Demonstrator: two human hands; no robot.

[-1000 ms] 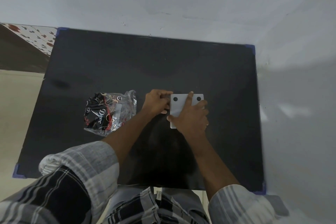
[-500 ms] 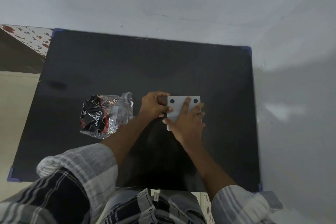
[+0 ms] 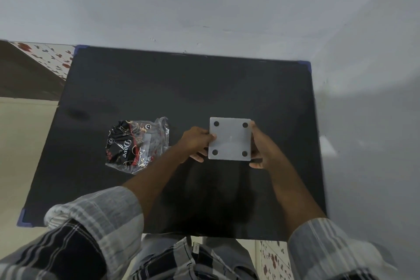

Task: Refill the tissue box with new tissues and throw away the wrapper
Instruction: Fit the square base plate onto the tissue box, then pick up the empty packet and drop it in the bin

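Note:
A white square tissue box [image 3: 230, 138] shows its flat underside with a dark round foot at each corner. Both hands hold it over the middle of the black table [image 3: 159, 88]. My left hand [image 3: 197, 143] grips its left edge, thumb on the face. My right hand [image 3: 263, 148] clasps its right edge. A crumpled clear plastic wrapper [image 3: 136, 143] with black, red and gold print lies on the table to the left of my left hand, apart from it. No loose tissues are in view.
The table stands against a pale wall at the back and right. Blue tape marks its corners [image 3: 305, 63]. Floor with a patterned tile [image 3: 45, 52] lies to the left. My plaid sleeves and lap fill the near edge.
My right hand has slid off the top of the box to its right edge. The whole underside with its feet now shows. The wrapper has not moved.

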